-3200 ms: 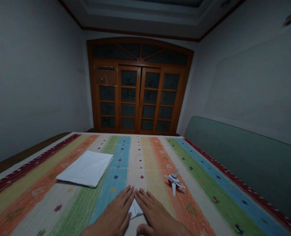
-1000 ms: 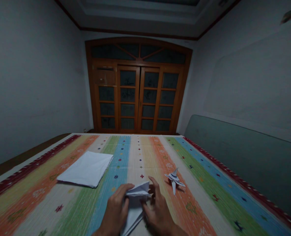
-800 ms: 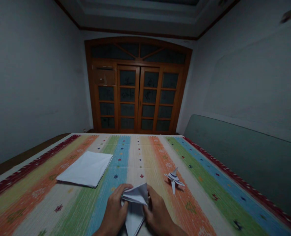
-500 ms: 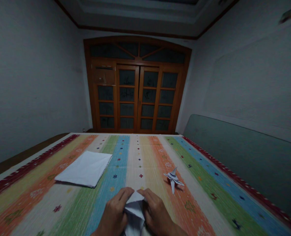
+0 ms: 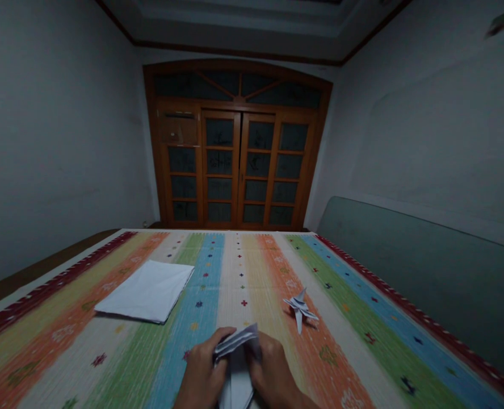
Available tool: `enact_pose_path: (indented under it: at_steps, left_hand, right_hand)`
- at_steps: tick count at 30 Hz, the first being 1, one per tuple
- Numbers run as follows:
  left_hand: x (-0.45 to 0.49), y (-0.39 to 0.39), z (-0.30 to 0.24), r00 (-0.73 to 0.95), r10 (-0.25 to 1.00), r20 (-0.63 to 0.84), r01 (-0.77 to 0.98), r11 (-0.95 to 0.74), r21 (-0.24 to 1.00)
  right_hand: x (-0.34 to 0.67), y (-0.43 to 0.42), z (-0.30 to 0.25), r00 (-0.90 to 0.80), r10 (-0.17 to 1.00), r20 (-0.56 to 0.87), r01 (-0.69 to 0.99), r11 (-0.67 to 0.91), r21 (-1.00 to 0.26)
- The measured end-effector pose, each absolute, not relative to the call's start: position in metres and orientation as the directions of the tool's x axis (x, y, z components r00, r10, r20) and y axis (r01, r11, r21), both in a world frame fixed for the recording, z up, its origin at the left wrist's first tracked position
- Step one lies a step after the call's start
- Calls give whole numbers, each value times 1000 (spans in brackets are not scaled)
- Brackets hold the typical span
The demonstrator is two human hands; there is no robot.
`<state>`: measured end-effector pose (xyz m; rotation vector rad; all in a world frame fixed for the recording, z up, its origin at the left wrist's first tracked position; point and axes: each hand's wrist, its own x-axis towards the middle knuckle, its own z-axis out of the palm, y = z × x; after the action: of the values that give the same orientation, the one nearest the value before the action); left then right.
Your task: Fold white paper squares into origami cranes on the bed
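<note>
A partly folded white sheet of paper [image 5: 240, 372] is between my two hands at the near side of the table, its top flap lifted and bent. My left hand [image 5: 205, 366] grips the paper's left side, with thumb and fingers closed on it. On the opposite edge my right hand [image 5: 273, 366] is closed as well, some of its fingers hidden behind the paper. Beyond and to the right lies a folded paper figure [image 5: 299, 309] with pointed arms, touched by neither hand.
A stack of white square paper [image 5: 147, 292] lies on the left of the striped tablecloth [image 5: 120, 369]. A pale green panel [image 5: 405, 267] stands along the table's right side. Wooden glass-paned doors [image 5: 239, 165] are at the far wall.
The top flap of the paper in my hands has come up and now stands bent, showing its folded layers. My hands have shifted slightly; the stack and the paper figure stay put.
</note>
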<state>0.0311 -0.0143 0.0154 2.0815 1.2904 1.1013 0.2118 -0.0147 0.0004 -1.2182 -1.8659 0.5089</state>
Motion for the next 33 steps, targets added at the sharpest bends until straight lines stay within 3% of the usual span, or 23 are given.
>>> enact_pose_path:
  at_steps: [3,9,18,23,29,33]
  left_hand:
    - [35,-15,14,236,891,388,494,-454,742]
    - [37,-13,-1,270,844,464,518,-534,669]
    - [49,-21,16,181,896,406,363,-445,819]
    - [46,-21,19,102,928,358,391,-368,844]
    - [33,-7,8,130,914,384,518,-393,760]
    - [25,0,-3,243,868,433,621,-482,618]
  right_hand:
    - [207,-14,1,-101,921,376,574,363,-734]
    - [201,-16,-7,-52,938,343,587,307,-749]
    - [193,-22,-12,-156,865,477,558,476,-680]
    - [196,-21,-15,-182,826,534,535,539,-651]
    - [202,-17,-16,-154,863,481,576,474,-666]
    - [204,-16,-12,-195,875,443,561,470,-681]
